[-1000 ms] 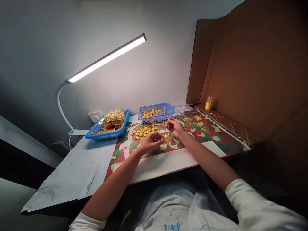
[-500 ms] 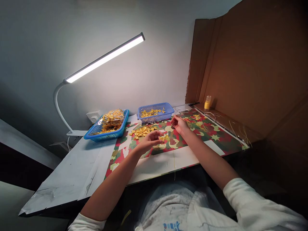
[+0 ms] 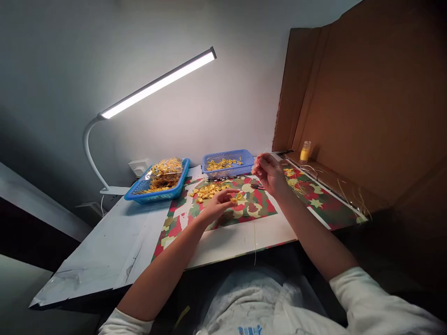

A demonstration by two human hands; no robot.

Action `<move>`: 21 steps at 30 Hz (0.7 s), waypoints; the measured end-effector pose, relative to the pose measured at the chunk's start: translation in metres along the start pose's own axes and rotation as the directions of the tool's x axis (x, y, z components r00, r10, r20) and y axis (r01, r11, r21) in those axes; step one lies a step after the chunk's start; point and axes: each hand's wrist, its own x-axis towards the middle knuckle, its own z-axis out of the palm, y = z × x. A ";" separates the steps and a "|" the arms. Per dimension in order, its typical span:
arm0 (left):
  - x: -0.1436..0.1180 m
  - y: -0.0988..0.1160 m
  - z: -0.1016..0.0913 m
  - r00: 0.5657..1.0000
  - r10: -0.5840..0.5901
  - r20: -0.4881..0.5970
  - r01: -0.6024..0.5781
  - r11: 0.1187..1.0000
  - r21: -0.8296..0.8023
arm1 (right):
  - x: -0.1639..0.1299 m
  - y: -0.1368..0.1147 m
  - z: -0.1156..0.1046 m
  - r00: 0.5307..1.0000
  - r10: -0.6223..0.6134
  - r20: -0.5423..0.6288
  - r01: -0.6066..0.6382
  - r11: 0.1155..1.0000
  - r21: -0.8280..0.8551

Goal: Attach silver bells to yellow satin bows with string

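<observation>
Hands, head view: our left hand [image 3: 217, 205] pinches a small gold bow [image 3: 239, 198] low over the patterned mat [image 3: 316, 201], steadying it; our right hand [image 3: 270, 173] is raised, fingers closed on a thin thread [image 3: 264, 151], drawing it taut.
Supplies: loose gold pieces [image 3: 208, 190] and two blue baskets [image 3: 227, 164] sit just behind, within reach.
Light: desk lamp [image 3: 159, 83] angled over the work.

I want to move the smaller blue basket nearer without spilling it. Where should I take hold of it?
Grip the smaller blue basket by its raised rim at the two short ends, coming down from above. Its walls flare outward and the gold pieces lie loose inside, so a level two-handed lift looks safest. The near long side is crowded by the right hand.
</observation>
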 end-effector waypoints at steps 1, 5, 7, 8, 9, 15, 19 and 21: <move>0.000 0.000 0.000 1.000 0.012 0.004 -0.012 1.000 0.002 | -0.001 -0.002 0.003 1.000 -0.010 0.011 0.010 1.000 -0.019; -0.003 0.002 -0.002 0.995 0.089 0.046 -0.093 0.992 0.084 | -0.001 -0.006 0.012 0.999 -0.036 0.019 0.037 0.998 -0.058; -0.003 0.003 -0.002 0.989 0.129 0.070 -0.139 0.976 0.165 | 0.000 -0.006 0.014 0.999 -0.036 0.012 0.037 0.996 -0.081; -0.004 0.004 -0.002 0.987 0.138 0.077 -0.151 0.968 0.199 | 0.000 -0.006 0.015 0.999 -0.035 0.008 0.036 0.995 -0.093; -0.004 0.005 -0.002 0.987 0.138 0.082 -0.153 0.963 0.224 | -0.001 -0.006 0.015 0.999 -0.034 0.007 0.035 0.994 -0.104; -0.002 0.004 -0.002 0.997 0.068 0.030 -0.074 0.952 0.298 | -0.004 0.000 0.020 0.999 -0.013 0.037 0.018 0.992 -0.123; -0.001 0.002 -0.003 0.996 0.082 -0.030 -0.069 0.947 0.314 | -0.003 0.002 0.026 0.999 0.024 0.046 -0.017 0.989 -0.146; 0.000 0.001 -0.003 0.995 0.088 -0.052 -0.067 0.945 0.321 | -0.003 0.003 0.029 0.998 0.041 0.049 -0.033 0.987 -0.155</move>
